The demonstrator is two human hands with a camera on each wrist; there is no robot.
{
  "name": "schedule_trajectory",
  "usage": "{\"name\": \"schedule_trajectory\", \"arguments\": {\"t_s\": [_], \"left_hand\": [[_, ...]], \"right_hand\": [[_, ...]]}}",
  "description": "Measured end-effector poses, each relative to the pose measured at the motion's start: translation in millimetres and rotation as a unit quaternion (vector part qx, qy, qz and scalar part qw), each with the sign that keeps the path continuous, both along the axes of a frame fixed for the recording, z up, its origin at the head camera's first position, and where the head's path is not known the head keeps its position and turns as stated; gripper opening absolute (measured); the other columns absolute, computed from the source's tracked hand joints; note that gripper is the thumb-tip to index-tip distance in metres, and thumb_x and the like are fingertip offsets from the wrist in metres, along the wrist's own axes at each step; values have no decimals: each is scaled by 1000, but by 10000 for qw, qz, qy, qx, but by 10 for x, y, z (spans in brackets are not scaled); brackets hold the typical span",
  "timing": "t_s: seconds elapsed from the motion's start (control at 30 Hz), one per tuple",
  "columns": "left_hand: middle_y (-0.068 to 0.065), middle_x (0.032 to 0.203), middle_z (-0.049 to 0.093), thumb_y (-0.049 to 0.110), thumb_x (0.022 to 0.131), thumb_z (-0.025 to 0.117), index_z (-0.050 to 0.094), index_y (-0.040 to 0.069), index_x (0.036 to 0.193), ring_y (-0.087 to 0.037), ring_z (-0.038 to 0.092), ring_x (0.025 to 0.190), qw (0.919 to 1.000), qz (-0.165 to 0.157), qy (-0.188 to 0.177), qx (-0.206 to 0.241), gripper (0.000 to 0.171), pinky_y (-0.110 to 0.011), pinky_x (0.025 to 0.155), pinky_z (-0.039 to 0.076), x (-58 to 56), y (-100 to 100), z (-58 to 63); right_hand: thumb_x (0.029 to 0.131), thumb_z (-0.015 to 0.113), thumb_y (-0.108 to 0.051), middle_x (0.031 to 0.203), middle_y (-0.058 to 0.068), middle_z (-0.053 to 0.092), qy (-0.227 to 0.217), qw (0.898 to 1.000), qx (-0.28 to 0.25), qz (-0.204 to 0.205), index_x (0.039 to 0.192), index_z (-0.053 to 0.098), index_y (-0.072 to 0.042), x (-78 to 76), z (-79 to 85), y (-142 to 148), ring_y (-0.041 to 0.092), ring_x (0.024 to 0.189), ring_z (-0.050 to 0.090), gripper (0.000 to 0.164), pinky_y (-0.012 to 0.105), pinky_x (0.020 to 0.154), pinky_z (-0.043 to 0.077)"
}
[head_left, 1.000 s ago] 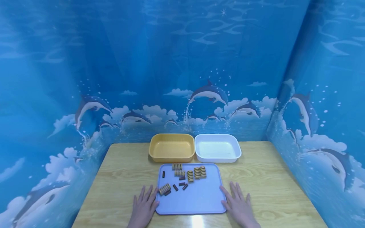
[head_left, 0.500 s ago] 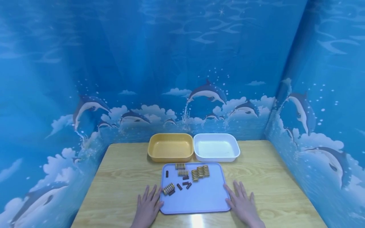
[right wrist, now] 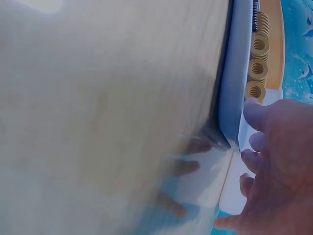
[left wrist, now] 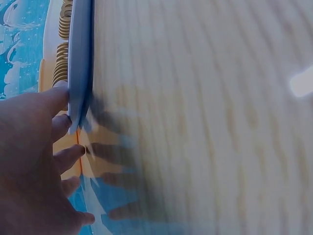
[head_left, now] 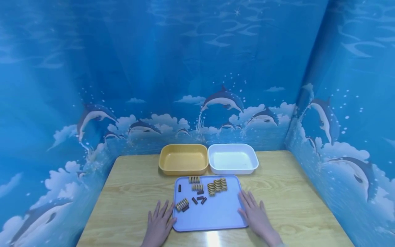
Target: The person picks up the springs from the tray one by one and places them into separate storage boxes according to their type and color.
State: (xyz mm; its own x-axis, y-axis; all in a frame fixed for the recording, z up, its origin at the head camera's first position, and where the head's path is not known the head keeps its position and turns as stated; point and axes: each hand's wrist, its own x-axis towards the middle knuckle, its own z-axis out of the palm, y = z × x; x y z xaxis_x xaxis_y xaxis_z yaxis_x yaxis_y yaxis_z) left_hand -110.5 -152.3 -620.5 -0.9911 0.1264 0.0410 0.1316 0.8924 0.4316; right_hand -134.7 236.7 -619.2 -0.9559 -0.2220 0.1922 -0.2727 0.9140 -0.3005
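Note:
A pale blue tray lies on the table between the hands. On its far half are several gold coil springs, some lying crosswise and three side by side. Several small dark rod-like pieces lie scattered among them; their kind is too small to tell. The left hand rests at the tray's left edge, fingers spread, thumb and index finger by the rim. At the tray's right edge, the right hand lies with straight fingers, its fingertips at the rim. Neither hand holds anything.
Behind the tray stand a yellow-brown bin and a white bin, side by side. They sit on a wood-grain table. A blue dolphin-print curtain encloses the back and both sides.
The tray slid slightly right with its springs, and the left hand moved along with it. Afterwards the right hand shifted a little forward and left along the tray's right rim.

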Motion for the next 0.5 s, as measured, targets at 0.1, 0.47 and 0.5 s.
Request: {"name": "schedule_trajectory", "arguments": {"t_s": [0.1,0.47,0.5], "left_hand": [[-17,154,46,43,98,59,53,18,148,-49,27,146,10000,12,-36,-59,56,-81,109,16,-10,-3,-3],[-17,152,48,42,98,61,54,17,147,-49,30,145,9998,-63,199,13,55,-80,108,20,9,-6,19],[-17,152,48,42,98,61,54,16,146,-49,30,145,9998,-61,198,17,55,-80,108,20,6,-6,26]], "right_hand": [[99,63,-30,160,15,37,-43,10000,9,24,152,43,-5,-80,3,-40,43,146,32,62,82,105,23],[97,63,-41,160,18,35,-203,9998,45,-31,152,39,0,-217,-55,-99,42,145,34,73,84,103,21],[96,64,-43,160,18,35,-187,9998,35,-30,152,39,0,-227,-64,-96,42,145,34,75,85,103,21]]}}
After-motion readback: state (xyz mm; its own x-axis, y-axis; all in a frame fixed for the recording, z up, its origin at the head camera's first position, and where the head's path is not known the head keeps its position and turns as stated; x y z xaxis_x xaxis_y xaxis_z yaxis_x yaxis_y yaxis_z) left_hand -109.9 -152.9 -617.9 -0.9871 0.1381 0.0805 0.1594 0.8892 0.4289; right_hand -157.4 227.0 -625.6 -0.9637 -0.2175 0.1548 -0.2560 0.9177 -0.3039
